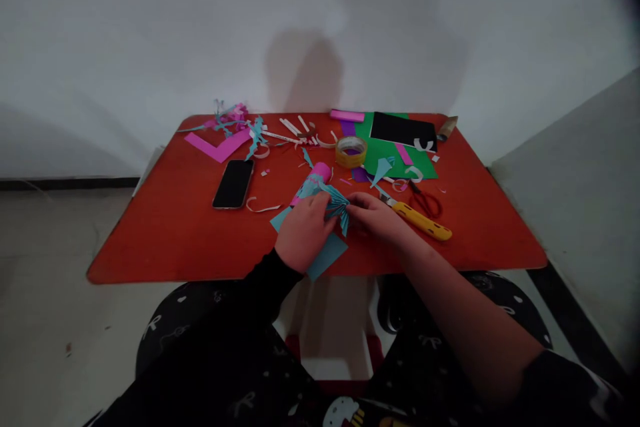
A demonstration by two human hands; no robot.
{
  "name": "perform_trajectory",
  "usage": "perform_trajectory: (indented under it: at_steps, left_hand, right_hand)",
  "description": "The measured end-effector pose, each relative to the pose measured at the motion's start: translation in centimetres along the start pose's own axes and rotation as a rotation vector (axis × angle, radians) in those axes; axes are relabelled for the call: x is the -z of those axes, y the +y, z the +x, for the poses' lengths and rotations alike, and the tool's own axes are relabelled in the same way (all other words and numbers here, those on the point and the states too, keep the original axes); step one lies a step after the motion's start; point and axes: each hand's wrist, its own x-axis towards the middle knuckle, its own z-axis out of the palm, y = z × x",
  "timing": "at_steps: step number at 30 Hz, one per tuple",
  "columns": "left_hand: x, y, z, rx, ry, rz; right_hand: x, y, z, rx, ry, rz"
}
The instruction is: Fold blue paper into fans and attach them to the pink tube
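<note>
A pleated blue paper fan (339, 203) is held between my two hands above the front middle of the table. My left hand (306, 227) pinches its left side, fingers curled. From the right, my right hand (374, 215) grips the fan's edge with thumb and fingertips. Under my left hand lies a flat light-blue paper sheet (327, 257), partly covered. Just behind that hand lies a pink and blue paper roll (316, 179), its near end hidden. A yellow utility knife (423, 221) rests right of my right hand, with dark-handled scissors (425, 200) behind it.
The red table (175, 240) stands against a wall. A phone (233, 184) lies at left. Farther back are a tape roll (351, 151), green paper (425, 169), a black sheet (404, 131), a pink strip (220, 147) and several paper scraps (233, 117).
</note>
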Motion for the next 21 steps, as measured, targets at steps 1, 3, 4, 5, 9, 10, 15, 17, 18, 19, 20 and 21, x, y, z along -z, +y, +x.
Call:
perform_trajectory:
  at_steps: [1,3,4,5,9,10,15,17,18,19,20,21]
  left_hand:
    - [0.1,0.1,0.0,0.001,-0.01,0.011]
    - [0.2,0.2,0.0,-0.001,-0.022,0.02]
    - [0.3,0.2,0.0,-0.005,-0.022,0.014]
    - [0.3,0.2,0.0,-0.009,-0.018,-0.001]
    - [0.5,-0.1,0.2,0.003,-0.025,-0.209]
    - [0.5,-0.2,0.3,0.02,-0.035,-0.302]
    - [0.2,-0.7,0.9,0.214,-0.041,-0.809]
    - [-0.1,-0.7,1.0,0.32,-0.055,-1.0]
    - [-0.3,-0.6,1.0,0.37,-0.071,-1.097]
    - [-0.5,-0.5,1.0,0.415,-0.09,-1.194]
    - [-0.6,-0.4,0.9,0.456,-0.112,-1.284]
    - [-0.7,-0.3,0.9,0.49,-0.128,-1.362]
  right_hand:
    - [0.0,0.0,0.0,0.008,0.016,-0.021]
    - [0.1,-0.1,0.0,0.031,0.047,-0.063]
    - [0.1,-0.2,0.0,0.044,0.058,-0.079]
    - [0.1,-0.2,0.0,0.06,0.064,-0.084]
    - [-0.1,-0.3,0.0,0.11,0.062,-0.006]
    - [-0.2,-0.4,-0.1,0.104,0.059,0.019]
    - [-0.6,-0.9,-0.4,0.067,0.09,0.107]
    - [-0.7,-1.1,-0.5,0.072,0.095,0.13]
    - [-0.7,-1.1,-0.6,0.077,0.097,0.135]
    - [-0.7,-1.1,-0.6,0.087,0.104,0.136]
    - [-0.8,-1.1,-0.7,0.097,0.111,0.133]
    - [-0.8,-1.1,-0.7,0.107,0.119,0.126]
